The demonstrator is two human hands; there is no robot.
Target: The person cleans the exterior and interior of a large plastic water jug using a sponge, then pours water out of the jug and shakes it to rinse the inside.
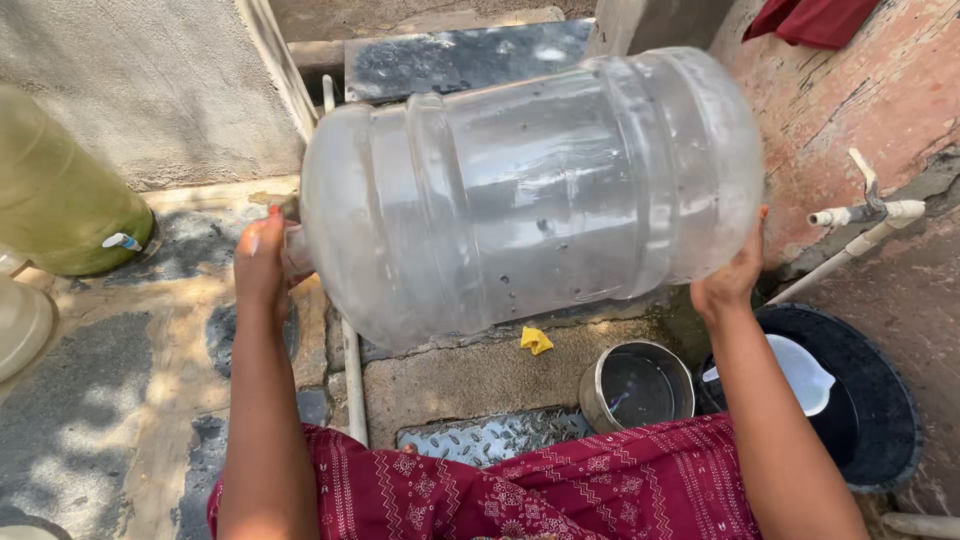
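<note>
A large clear plastic water jug is held sideways in the air in front of me, its neck pointing left. Water droplets cling to the inside. My left hand is pressed over the neck and mouth at the jug's left end. Against the jug's base, at the right end, rests my right hand. Both arms reach up from my lap, which is covered by a maroon patterned cloth.
A steel pot and a black tub with a white jug stand on the ground below right. A white tap pipe sticks out of the right wall. A greenish dispenser jug stands at left. A yellow scrap lies on the concrete.
</note>
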